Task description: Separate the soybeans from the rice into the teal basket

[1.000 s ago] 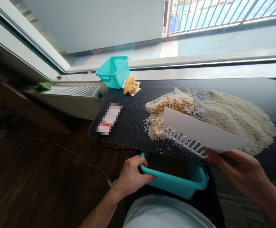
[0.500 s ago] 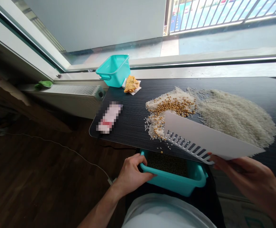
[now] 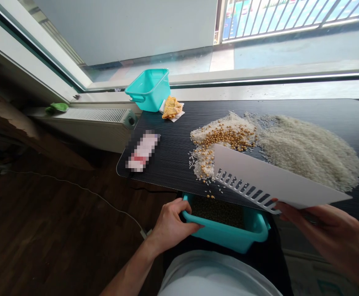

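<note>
With its fingers over the left corner of the rim, my left hand [image 3: 174, 224] grips a teal plastic bin [image 3: 222, 235] just under the table's front edge. Small dark greenish grains [image 3: 219, 211] cover the bin's floor. My right hand [image 3: 324, 226] is closed on the near right end of a thin white plastic panel [image 3: 272, 176] with a row of slots along its lower edge. The panel stands tilted on the table. Its far left end touches a heap of rice mixed with round yellow beans [image 3: 233, 139]. A larger pile of rice [image 3: 315, 152] lies behind the panel.
The black table [image 3: 173, 164] runs along a window. A second teal bin [image 3: 154, 92] stands at the back left, beside a folded yellow cloth [image 3: 171, 108] on white paper. A blurred pinkish item [image 3: 144, 152] lies on the left. A radiator [image 3: 97, 121] is beyond the table.
Another yellow bean now lies at the table's front edge, beside the one that was there. The panel has barely moved, and my left hand keeps its grip on the bin.
</note>
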Available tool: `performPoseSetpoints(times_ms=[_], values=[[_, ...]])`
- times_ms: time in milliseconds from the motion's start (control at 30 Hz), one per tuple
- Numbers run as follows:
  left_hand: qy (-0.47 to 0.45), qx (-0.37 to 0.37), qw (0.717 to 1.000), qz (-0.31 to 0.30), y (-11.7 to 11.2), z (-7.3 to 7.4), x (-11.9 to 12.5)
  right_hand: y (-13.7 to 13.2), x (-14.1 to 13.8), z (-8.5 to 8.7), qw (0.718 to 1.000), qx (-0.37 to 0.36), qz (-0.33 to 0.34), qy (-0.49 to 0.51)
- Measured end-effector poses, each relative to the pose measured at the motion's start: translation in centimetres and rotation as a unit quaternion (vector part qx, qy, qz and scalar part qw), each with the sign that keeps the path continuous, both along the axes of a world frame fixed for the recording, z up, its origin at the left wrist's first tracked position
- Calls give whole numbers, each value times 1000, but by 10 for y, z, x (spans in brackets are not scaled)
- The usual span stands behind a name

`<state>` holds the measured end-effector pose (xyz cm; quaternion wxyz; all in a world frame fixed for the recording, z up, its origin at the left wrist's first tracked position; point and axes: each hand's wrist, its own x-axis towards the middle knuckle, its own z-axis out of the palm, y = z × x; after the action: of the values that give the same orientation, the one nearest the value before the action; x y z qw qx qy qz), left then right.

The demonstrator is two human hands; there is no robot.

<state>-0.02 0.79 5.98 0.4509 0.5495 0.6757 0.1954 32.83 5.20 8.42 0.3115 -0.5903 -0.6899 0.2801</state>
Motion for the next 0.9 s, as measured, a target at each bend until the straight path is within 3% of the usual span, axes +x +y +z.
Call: performPoseSetpoints(times_ms=[300,500,700,900], values=[[-3,5,1000,2,-1,-2,-2,-9,-1,7,997,62,44,17],[-9,12,1000,5,-2,-3,-4,-14,3,1,995,25,92,6],[-14,21,1000,12,-4,-4,-6,-18,6,-4,995,-13,95,-11],[-12,28,999,20,-2,-4,-15,-1,-28,-1,997,56,60,4]])
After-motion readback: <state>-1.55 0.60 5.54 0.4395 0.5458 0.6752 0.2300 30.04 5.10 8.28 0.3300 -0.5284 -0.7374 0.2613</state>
